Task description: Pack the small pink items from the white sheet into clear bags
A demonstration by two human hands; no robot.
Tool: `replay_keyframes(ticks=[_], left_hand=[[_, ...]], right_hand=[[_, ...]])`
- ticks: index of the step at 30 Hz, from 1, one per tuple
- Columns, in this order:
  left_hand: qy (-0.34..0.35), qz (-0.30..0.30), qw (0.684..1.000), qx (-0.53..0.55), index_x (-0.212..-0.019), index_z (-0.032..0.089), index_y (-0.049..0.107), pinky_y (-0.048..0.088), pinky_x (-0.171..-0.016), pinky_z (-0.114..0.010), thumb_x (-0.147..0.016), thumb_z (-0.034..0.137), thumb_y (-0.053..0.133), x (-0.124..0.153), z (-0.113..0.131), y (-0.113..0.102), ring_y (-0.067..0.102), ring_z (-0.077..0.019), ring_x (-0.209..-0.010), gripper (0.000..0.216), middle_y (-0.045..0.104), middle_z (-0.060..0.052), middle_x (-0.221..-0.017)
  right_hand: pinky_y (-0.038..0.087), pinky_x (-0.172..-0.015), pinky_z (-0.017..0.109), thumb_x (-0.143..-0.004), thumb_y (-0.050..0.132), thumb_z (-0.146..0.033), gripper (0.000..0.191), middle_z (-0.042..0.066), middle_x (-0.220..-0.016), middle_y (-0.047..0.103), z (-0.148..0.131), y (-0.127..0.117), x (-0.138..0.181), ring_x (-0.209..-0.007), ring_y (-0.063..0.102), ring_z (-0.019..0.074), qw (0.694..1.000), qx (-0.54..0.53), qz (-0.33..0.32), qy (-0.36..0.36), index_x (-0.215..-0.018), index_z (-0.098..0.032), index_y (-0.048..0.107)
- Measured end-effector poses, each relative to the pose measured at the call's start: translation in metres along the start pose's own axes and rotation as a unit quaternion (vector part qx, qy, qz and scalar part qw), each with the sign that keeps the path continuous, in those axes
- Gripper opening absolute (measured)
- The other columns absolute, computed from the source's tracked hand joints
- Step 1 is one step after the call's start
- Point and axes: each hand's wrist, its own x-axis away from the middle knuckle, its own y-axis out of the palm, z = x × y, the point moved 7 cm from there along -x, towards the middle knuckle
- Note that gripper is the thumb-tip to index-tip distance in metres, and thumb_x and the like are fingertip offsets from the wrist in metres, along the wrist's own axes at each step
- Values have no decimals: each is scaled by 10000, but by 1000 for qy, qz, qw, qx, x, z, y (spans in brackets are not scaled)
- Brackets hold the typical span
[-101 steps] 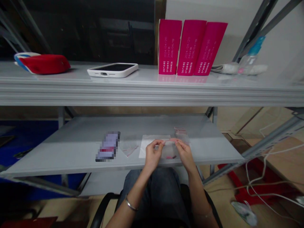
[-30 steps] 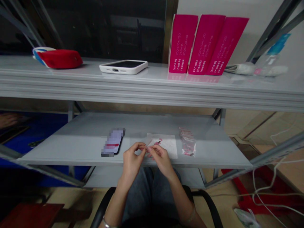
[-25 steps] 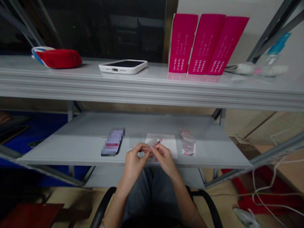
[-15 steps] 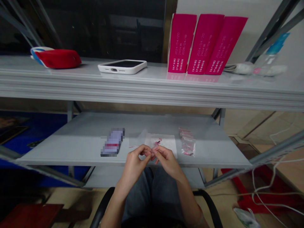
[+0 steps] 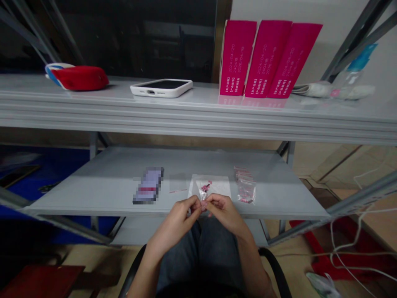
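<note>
Both hands meet over the front edge of the lower shelf, fingertips pinched together. My left hand (image 5: 185,212) and my right hand (image 5: 223,211) are closed on the near end of a small clear plastic bag (image 5: 202,193). The bag extends away from the fingers over a white sheet (image 5: 221,184). Small pink pieces (image 5: 206,186) show at the sheet's middle; whether they lie under the bag or inside it I cannot tell. Left of the sheet lies another flat clear bag (image 5: 178,183). To the right, several small clear bags (image 5: 246,190) with pink bits overlap in a row.
A phone with a blurred screen (image 5: 149,185) lies left on the lower shelf (image 5: 102,182). On the upper shelf (image 5: 204,116) stand a red case (image 5: 82,78), a white-cased phone (image 5: 163,87), pink boxes (image 5: 263,58) and a spray bottle (image 5: 353,78).
The clear film that stood up left of the fingers now points over the white sheet. Both hands have shifted slightly right and toward me, still pinched together.
</note>
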Motion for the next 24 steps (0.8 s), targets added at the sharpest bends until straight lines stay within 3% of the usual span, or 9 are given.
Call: replay_keyframes(ticks=[5, 11, 18, 24], left_hand=[[0, -36, 999, 21, -772, 173, 517, 392, -667, -245, -910, 348, 390, 1, 3, 2, 517, -130, -702, 256, 576, 0, -739], [-6, -24, 1000, 6, -785, 179, 509, 398, -674, -256, -911, 340, 384, 2, 5, -2, 535, -134, -715, 240, 581, 2, -749], [6, 54, 990, -131, -805, 192, 474, 397, -657, -288, -900, 292, 386, 1, 5, -1, 533, -164, -706, 164, 565, -21, -746], [9, 48, 988, -146, -803, 196, 451, 397, -654, -294, -905, 265, 371, -2, 2, 4, 534, -172, -718, 147, 562, -33, -773]], right_hand=[[455, -571, 221, -856, 503, -436, 254, 5, -773, 569, 0, 4, 1, -727, 557, 130, 998, -3, -61, -2, -807, -200, 583], [449, -604, 232, -886, 447, -427, 274, 8, -788, 578, -1, 0, 4, -748, 560, 135, 997, 37, -61, 6, -828, -206, 599], [419, -641, 235, -855, 481, -329, 204, -5, -725, 582, -6, 4, 2, -705, 541, 129, 997, 71, 7, -30, -742, -185, 571], [416, -647, 239, -852, 448, -277, 189, 6, -720, 622, -9, 5, 4, -699, 583, 147, 980, 183, 72, -23, -734, -194, 570]])
